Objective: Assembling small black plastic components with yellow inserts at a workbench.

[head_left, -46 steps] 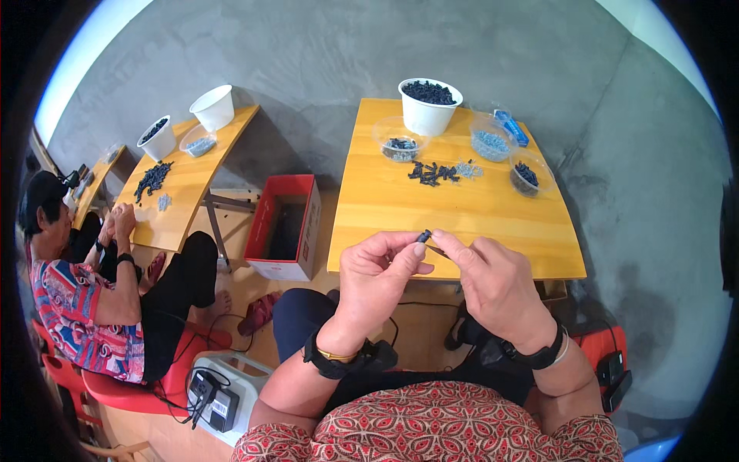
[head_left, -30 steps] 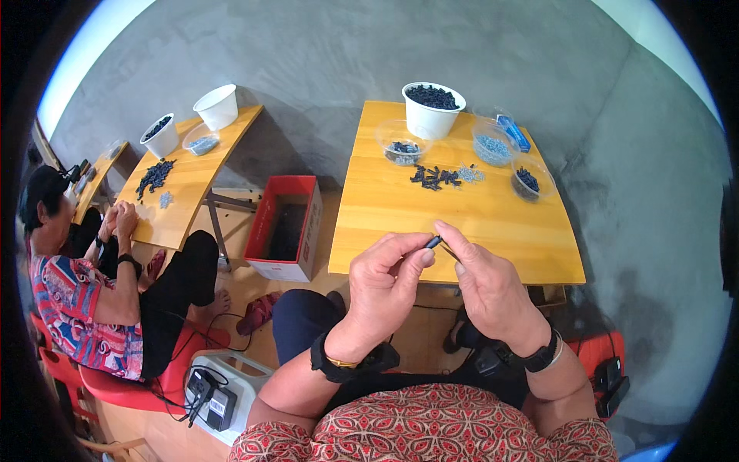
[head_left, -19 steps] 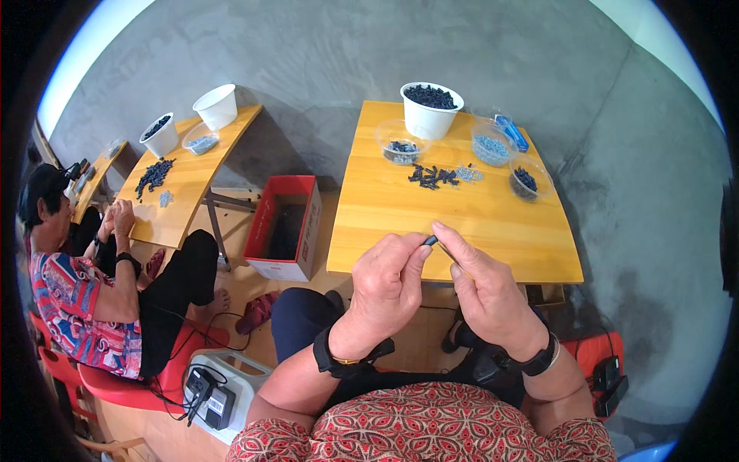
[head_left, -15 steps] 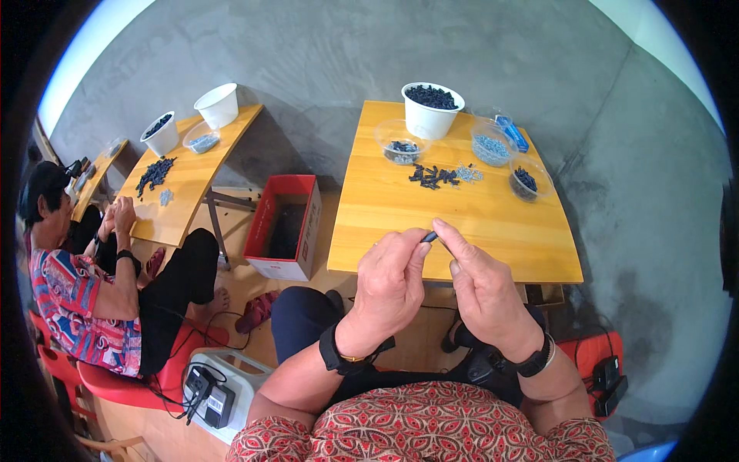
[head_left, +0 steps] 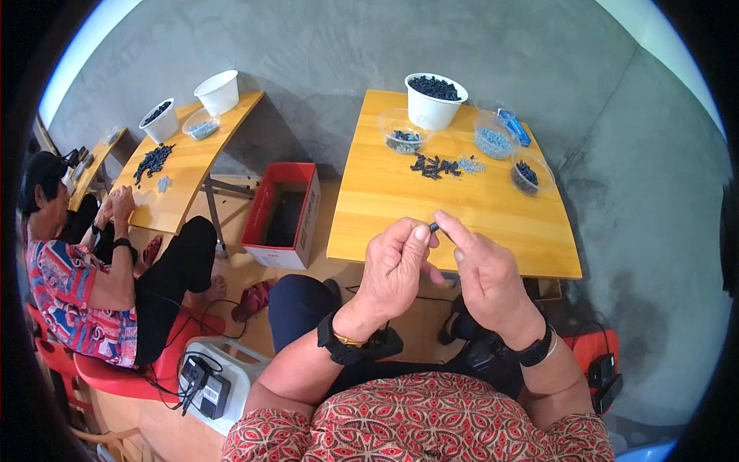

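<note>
L hand (head_left: 396,262) & R hand (head_left: 483,269) both pinch a small dark part (head_left: 433,227) at fingertips, grip closed on it. Over near edge of yellow table (head_left: 400,223); white tub (head_left: 433,106) at far side.

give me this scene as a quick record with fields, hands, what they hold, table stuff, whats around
left hand: pinches a small dark part at its fingertips
right hand: fingertips meet the same part
table: wooden, bears a white tub of dark pieces, clear bowls, a loose pile of dark pieces
floor: red box left of the table
nearby: another person seated at a second table
</note>
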Demonstrator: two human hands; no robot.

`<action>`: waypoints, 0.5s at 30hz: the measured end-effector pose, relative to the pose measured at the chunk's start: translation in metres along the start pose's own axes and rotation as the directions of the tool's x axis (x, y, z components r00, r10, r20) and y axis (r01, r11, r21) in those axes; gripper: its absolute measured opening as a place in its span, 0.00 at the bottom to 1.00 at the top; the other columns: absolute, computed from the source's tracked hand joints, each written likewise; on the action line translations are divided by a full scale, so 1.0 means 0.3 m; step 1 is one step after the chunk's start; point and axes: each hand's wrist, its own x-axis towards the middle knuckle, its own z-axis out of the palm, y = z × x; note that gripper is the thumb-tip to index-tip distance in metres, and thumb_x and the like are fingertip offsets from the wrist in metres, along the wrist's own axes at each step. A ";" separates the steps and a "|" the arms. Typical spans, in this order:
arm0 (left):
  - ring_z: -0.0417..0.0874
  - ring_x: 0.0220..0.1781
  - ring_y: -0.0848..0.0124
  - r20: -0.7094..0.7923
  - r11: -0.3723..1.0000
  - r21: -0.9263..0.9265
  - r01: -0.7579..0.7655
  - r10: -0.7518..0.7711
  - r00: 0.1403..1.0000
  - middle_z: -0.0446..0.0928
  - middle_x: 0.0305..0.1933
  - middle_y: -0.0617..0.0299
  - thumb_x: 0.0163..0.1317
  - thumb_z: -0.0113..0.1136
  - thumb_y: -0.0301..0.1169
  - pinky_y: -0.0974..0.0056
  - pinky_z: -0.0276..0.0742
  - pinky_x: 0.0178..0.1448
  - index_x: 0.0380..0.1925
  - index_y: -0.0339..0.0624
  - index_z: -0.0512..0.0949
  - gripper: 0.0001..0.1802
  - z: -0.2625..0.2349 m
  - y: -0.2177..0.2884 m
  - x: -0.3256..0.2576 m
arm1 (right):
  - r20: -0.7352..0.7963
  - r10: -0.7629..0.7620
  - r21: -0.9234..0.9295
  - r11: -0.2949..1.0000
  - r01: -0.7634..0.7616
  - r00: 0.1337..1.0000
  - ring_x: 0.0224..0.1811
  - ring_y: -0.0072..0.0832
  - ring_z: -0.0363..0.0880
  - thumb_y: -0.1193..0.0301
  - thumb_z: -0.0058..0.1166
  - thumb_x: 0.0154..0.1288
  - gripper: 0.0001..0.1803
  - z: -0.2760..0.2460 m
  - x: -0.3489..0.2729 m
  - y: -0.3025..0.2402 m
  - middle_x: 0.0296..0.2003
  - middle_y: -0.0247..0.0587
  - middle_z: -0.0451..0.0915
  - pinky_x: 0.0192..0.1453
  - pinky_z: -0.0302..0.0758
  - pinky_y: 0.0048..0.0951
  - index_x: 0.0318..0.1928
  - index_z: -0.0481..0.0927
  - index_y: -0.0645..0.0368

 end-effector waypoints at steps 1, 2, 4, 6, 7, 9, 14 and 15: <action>0.73 0.17 0.76 0.022 0.998 -0.046 0.048 -0.047 0.999 0.67 0.20 0.64 0.66 0.41 0.36 0.72 0.74 0.22 0.29 0.33 0.69 0.15 -0.001 0.003 -0.004 | -0.001 -0.001 -0.003 1.000 0.001 1.000 0.28 0.43 0.75 0.84 0.40 0.51 0.27 -0.006 0.001 0.001 0.29 0.50 0.74 0.32 0.72 0.37 0.55 0.67 0.55; 0.71 0.16 0.78 0.047 0.991 -0.091 0.098 -0.094 0.995 0.65 0.19 0.65 0.66 0.41 0.36 0.72 0.75 0.22 0.28 0.33 0.69 0.16 -0.002 0.006 -0.005 | 0.018 0.005 -0.012 1.000 -0.005 1.000 0.28 0.43 0.75 0.84 0.40 0.51 0.27 -0.011 0.001 0.003 0.29 0.50 0.74 0.32 0.72 0.36 0.55 0.67 0.55; 0.69 0.16 0.79 0.073 0.977 -0.146 0.154 -0.145 0.987 0.63 0.17 0.67 0.66 0.40 0.37 0.72 0.75 0.22 0.28 0.34 0.69 0.17 -0.005 0.020 -0.008 | 0.044 0.019 -0.021 1.000 -0.018 0.999 0.28 0.43 0.75 0.84 0.41 0.51 0.27 -0.015 -0.010 0.003 0.29 0.50 0.74 0.32 0.72 0.36 0.55 0.67 0.55; 0.66 0.15 0.80 0.099 0.959 -0.198 0.203 -0.186 0.978 0.61 0.16 0.68 0.66 0.40 0.37 0.71 0.75 0.22 0.27 0.34 0.69 0.17 -0.004 0.023 -0.011 | 0.003 -0.071 0.002 0.997 0.071 0.997 0.27 0.43 0.75 0.84 0.42 0.50 0.28 -0.016 -0.004 0.017 0.27 0.49 0.74 0.31 0.72 0.35 0.55 0.68 0.54; 0.62 0.15 0.80 0.124 0.944 -0.220 0.247 -0.224 0.967 0.59 0.15 0.69 0.65 0.41 0.37 0.68 0.76 0.23 0.27 0.34 0.69 0.16 -0.002 0.023 -0.013 | 0.006 -0.076 0.000 0.997 0.076 0.997 0.27 0.43 0.75 0.84 0.42 0.50 0.28 -0.023 -0.006 0.021 0.27 0.49 0.74 0.31 0.72 0.35 0.55 0.68 0.54; 0.58 0.14 0.81 0.151 0.924 -0.245 0.292 -0.261 0.953 0.57 0.14 0.70 0.65 0.42 0.37 0.65 0.78 0.24 0.28 0.35 0.70 0.16 0.000 0.025 -0.015 | 0.070 -0.053 -0.058 0.997 0.057 0.996 0.27 0.41 0.75 0.86 0.42 0.49 0.29 -0.039 -0.019 0.026 0.26 0.48 0.73 0.30 0.71 0.34 0.55 0.68 0.54; 0.53 0.13 0.81 0.305 0.772 -0.436 0.462 -0.356 0.883 0.52 0.14 0.73 0.65 0.42 0.38 0.64 0.78 0.22 0.26 0.37 0.70 0.16 -0.009 0.040 -0.016 | 0.050 -0.172 -0.047 0.984 0.174 0.984 0.23 0.37 0.72 0.88 0.43 0.45 0.32 -0.046 -0.021 0.070 0.22 0.44 0.70 0.27 0.70 0.33 0.54 0.68 0.53; 0.53 0.13 0.81 0.304 0.767 -0.443 0.464 -0.359 0.883 0.52 0.14 0.73 0.65 0.42 0.38 0.64 0.78 0.22 0.26 0.37 0.70 0.16 -0.012 0.039 -0.015 | 0.075 -0.199 -0.074 0.976 0.204 0.977 0.21 0.36 0.70 0.88 0.44 0.44 0.32 -0.049 -0.023 0.080 0.20 0.42 0.68 0.26 0.69 0.32 0.54 0.69 0.53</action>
